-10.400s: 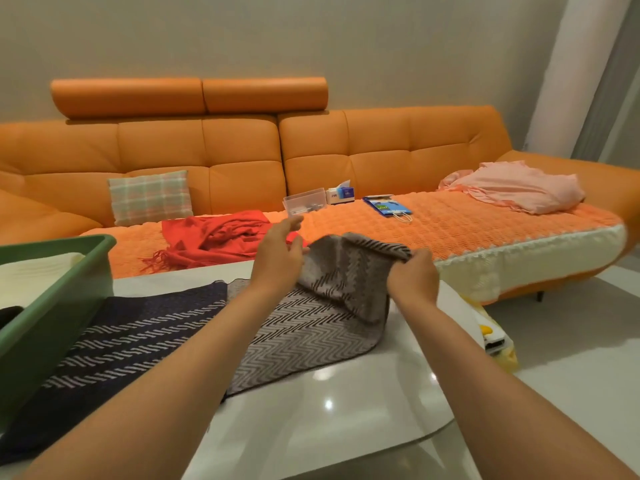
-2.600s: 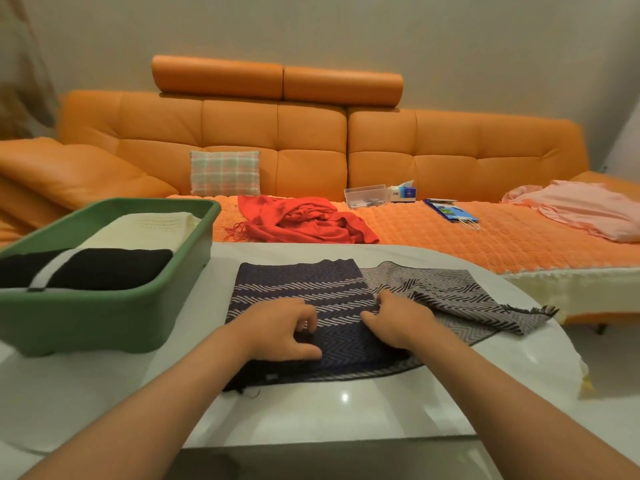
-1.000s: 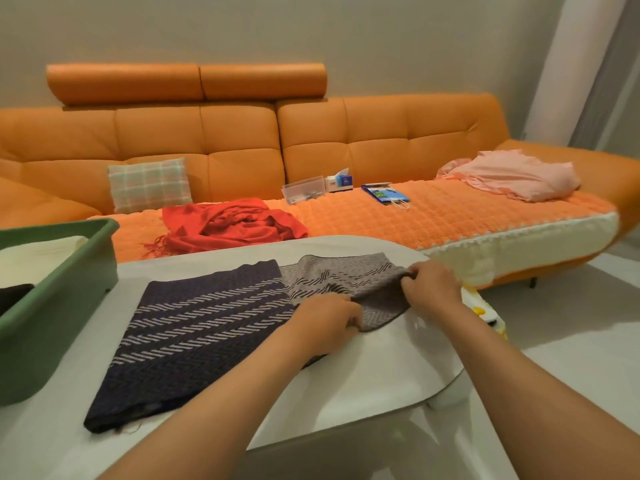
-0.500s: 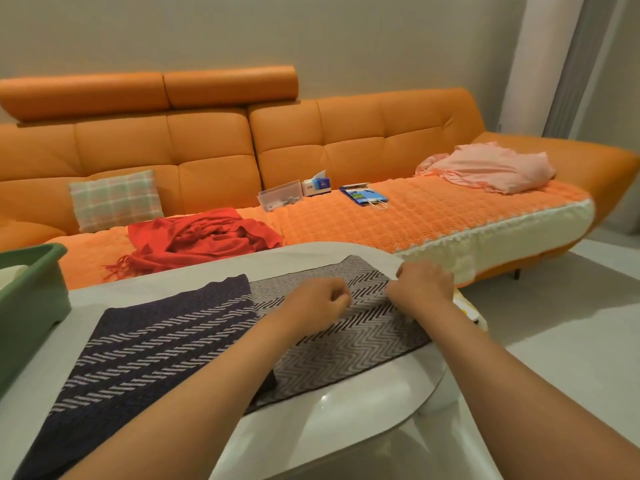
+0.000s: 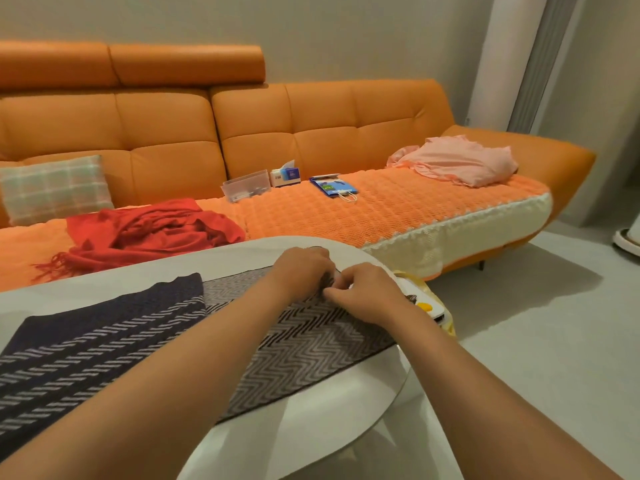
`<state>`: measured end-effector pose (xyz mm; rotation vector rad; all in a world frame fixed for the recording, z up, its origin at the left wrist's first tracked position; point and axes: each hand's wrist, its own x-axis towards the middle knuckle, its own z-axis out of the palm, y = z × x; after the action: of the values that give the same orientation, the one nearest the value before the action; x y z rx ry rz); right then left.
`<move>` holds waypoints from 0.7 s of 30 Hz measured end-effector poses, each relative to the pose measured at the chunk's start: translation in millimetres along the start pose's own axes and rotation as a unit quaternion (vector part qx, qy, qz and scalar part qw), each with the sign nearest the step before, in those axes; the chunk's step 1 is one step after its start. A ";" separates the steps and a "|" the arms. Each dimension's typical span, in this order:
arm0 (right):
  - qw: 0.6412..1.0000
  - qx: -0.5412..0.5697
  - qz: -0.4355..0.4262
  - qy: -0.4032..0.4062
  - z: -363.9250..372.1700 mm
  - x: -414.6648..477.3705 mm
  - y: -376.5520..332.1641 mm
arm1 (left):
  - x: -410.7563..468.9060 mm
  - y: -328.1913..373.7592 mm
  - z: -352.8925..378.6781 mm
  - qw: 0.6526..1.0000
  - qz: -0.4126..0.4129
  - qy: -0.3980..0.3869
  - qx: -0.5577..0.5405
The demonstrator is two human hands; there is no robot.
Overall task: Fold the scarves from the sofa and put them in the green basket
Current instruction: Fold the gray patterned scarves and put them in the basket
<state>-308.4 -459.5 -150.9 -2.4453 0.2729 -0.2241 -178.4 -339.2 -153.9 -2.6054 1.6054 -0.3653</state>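
Note:
A long zigzag scarf [image 5: 304, 355] lies flat across the white table [image 5: 311, 424], dark navy on the left half and grey on the right. My left hand [image 5: 301, 270] and my right hand [image 5: 363, 296] sit close together at the scarf's far right end near the table edge, fingers pinching the cloth. A crumpled red scarf [image 5: 145, 233] with a fringe lies on the orange sofa [image 5: 311, 133] behind the table. A pink cloth [image 5: 457, 161] lies at the sofa's right end. The green basket is out of view.
On the sofa seat stand a checked cushion [image 5: 52, 188], a clear plastic box [image 5: 246, 185], a tissue box [image 5: 285, 173] and a blue booklet [image 5: 333, 186]. A yellow and white object [image 5: 433, 310] sits just past the table's right edge. Grey floor opens to the right.
The view has swung right, so the green basket has left the frame. The grey end of the scarf has been spread flat and both hands have moved to its far end.

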 end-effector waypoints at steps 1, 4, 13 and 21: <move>1.000 0.025 0.004 0.008 -0.3 0.3 0.4 | -4.2 -6.1 1.9 0.999 -0.004 0.039 -0.014; 0.999 0.043 0.015 0.024 -7.2 1.4 2.9 | -26.3 -24.8 -0.3 0.993 -0.032 0.103 -0.042; 0.992 -0.078 0.027 -0.091 7.7 -13.4 -12.5 | -70.0 -34.9 -17.5 0.974 -0.198 -0.062 -0.090; 0.982 -0.183 0.034 -0.038 1.2 -19.9 -18.5 | -31.6 -0.9 -20.8 0.988 -0.015 -0.150 -0.008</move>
<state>-324.8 -439.7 -141.9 -2.7939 0.3937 -0.0520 -196.0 -309.3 -138.9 -2.5470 1.4740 0.0404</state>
